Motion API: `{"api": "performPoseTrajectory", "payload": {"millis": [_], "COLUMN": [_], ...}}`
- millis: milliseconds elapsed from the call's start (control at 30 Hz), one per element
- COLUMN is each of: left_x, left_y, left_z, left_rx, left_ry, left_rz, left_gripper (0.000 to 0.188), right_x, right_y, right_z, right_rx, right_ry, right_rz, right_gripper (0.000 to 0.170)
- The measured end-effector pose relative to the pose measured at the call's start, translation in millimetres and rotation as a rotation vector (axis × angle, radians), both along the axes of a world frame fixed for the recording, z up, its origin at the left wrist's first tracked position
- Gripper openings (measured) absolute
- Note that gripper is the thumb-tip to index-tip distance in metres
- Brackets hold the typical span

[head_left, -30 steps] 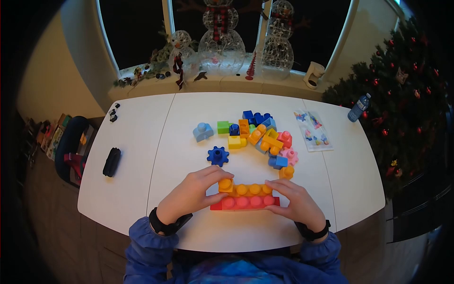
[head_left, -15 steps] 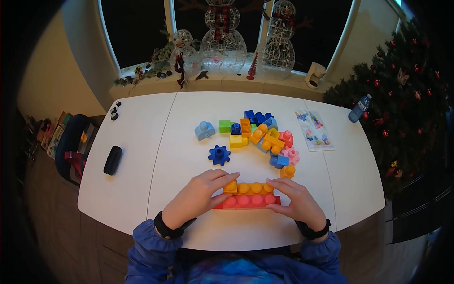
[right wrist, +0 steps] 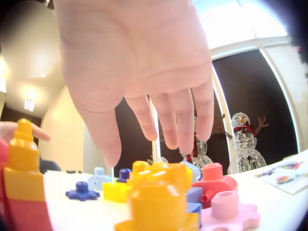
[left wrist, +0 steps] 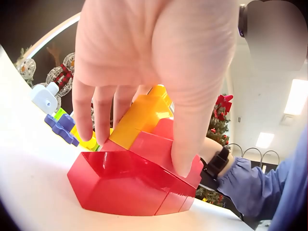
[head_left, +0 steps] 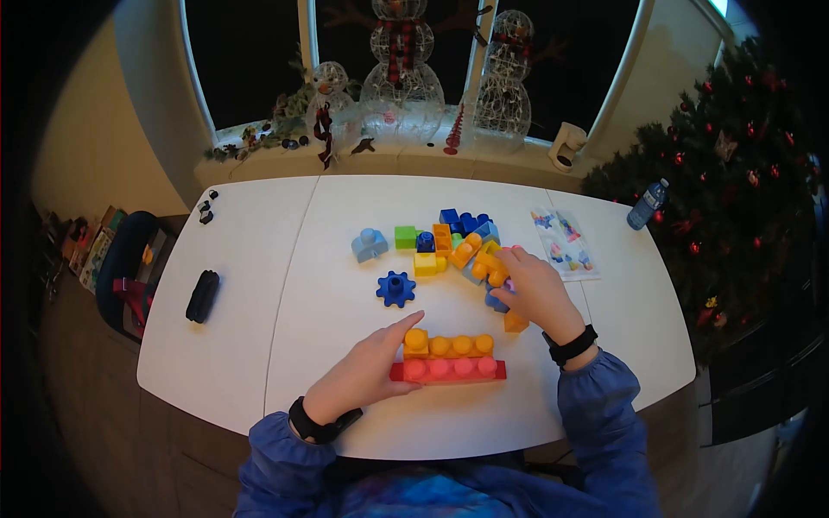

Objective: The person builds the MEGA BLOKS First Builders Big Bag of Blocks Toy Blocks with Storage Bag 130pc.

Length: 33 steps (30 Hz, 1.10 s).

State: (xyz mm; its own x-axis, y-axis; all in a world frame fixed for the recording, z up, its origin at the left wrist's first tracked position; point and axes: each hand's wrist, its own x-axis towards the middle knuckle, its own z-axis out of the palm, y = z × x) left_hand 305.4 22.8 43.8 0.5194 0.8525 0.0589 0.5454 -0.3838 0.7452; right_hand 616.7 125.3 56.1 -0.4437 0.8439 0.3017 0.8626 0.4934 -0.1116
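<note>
1. Head view: so the red-and-orange block build [head_left: 439,369] is sitting near the close edge of the white tabletop [head_left: 233,345]. The left hand [head_left: 367,371] is at its left end, thumb along the front of the red part, fingers pretty straight and spread from the thumb. The right hand [head_left: 540,289] is over the right side of the loose block pile [head_left: 465,250], thumb and fingers apart. Left of the pile there's a light-blue block [head_left: 370,246], with a dark-blue gear [head_left: 395,289] in front of it. A picture sheet [head_left: 566,242] and water bottle [head_left: 648,205] are off to the right, black case [head_left: 203,296] way over left.
2. Left wrist view: thumb's on the near side of the build, the other fingers reach down the far side, apart and not curled round it. Orange is stacked on top of red here.
3. Right wrist view: fingers hang spread above the pile, nothing between them. Below are an orange block [right wrist: 156,207], a pink gear [right wrist: 226,216] and a coral-red block [right wrist: 215,180].
</note>
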Motion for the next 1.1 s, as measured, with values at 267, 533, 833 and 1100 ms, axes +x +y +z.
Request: {"api": "performPoseTrajectory", "payload": {"millis": [267, 533, 833, 1100], "left_x": [-2, -3, -2, -2], "left_y": [3, 3, 2, 4], "left_z": [-9, -11, -9, -9], "left_rx": [0.082, 0.086, 0.058, 0.069], "left_ry": [-0.033, -0.039, -0.062, -0.023], "left_rz": [-0.019, -0.003, -0.013, -0.005], "left_gripper": [0.09, 0.09, 0.09, 0.091], "right_x": [-7, -14, -39, -50], "right_y": [13, -20, -33, -28], "right_z": [-7, 53, 39, 18], "right_rx": [-0.046, -0.272, -0.974, -0.777], "right_ry": [0.007, 0.454, 0.499, 0.476], "right_rz": [-0.06, 0.243, 0.561, 0.538], "right_gripper": [0.044, 0.044, 0.061, 0.046]}}
